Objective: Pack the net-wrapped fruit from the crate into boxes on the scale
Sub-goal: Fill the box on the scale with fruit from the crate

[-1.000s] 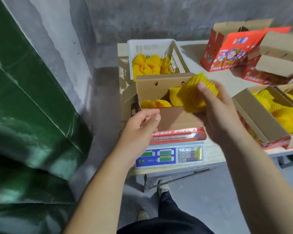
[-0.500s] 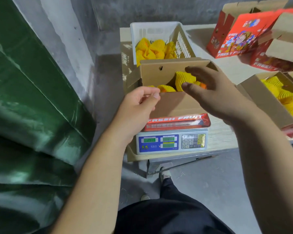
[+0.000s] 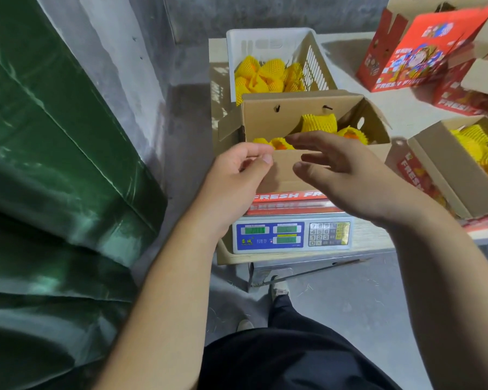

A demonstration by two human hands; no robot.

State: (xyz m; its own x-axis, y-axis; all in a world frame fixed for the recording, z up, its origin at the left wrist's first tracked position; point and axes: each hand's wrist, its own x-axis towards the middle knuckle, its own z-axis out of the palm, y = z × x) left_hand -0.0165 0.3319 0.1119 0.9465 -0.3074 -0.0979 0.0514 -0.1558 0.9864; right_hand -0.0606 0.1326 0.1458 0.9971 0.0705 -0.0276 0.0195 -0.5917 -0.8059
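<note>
An open cardboard box [image 3: 302, 106] stands on the digital scale [image 3: 292, 235] and holds several fruit in yellow foam net [image 3: 319, 123]. Behind it a white plastic crate [image 3: 268, 40] holds more net-wrapped fruit [image 3: 268, 73]. My left hand [image 3: 237, 175] pinches the box's near front flap at its left corner, thumb and fingers curled on the edge. My right hand [image 3: 341, 175] hovers empty over the front flap, fingers straight and spread, just in front of the fruit.
A second open box [image 3: 445, 170] filled with net-wrapped fruit lies at the right on the white table [image 3: 347, 57]. Red printed cartons [image 3: 414, 52] stand at the back right. A green tarpaulin [image 3: 54, 164] fills the left. My legs are below the table edge.
My right hand carried a net-wrapped fruit to the box, set it inside and let go; it has since drawn back toward me, empty. My left hand stayed on the flap.
</note>
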